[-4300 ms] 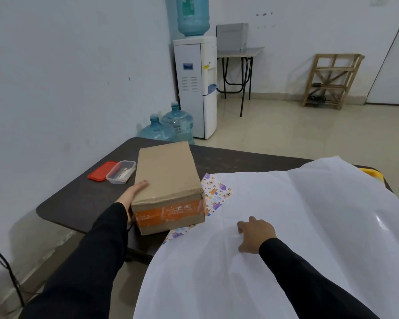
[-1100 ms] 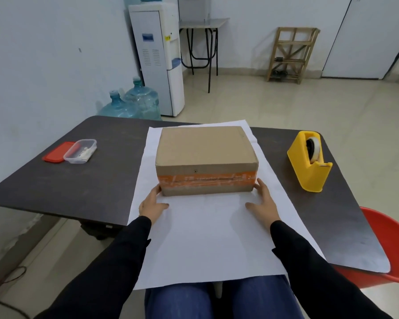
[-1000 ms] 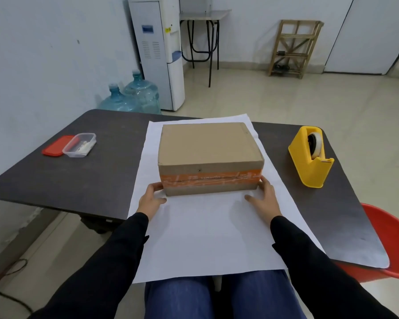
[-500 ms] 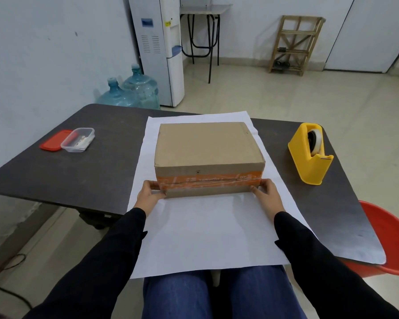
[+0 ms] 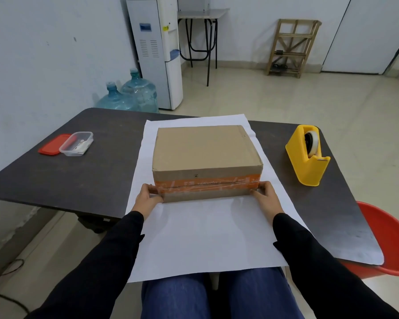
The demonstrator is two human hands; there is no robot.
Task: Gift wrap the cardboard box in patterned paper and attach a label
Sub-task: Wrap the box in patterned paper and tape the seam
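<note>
A brown cardboard box [image 5: 204, 150] with orange tape on its near side lies on the wrapping paper [image 5: 205, 231], which is spread white side up across the dark table [image 5: 78, 171] and hangs over its near edge. My left hand [image 5: 148, 199] grips the box's near left corner, thumb on the front face. My right hand [image 5: 264, 198] grips the near right corner the same way.
A yellow tape dispenser [image 5: 308, 155] stands right of the box. A clear small container [image 5: 76, 143] with its red lid [image 5: 52, 148] beside it sits at the left. A red chair [image 5: 387, 240] is by the table's right corner. Water bottles [image 5: 134, 93] stand beyond.
Since the oldest frame the box went from the table's left side onto the middle of the paper. In the last second both hands closed onto its near corners.
</note>
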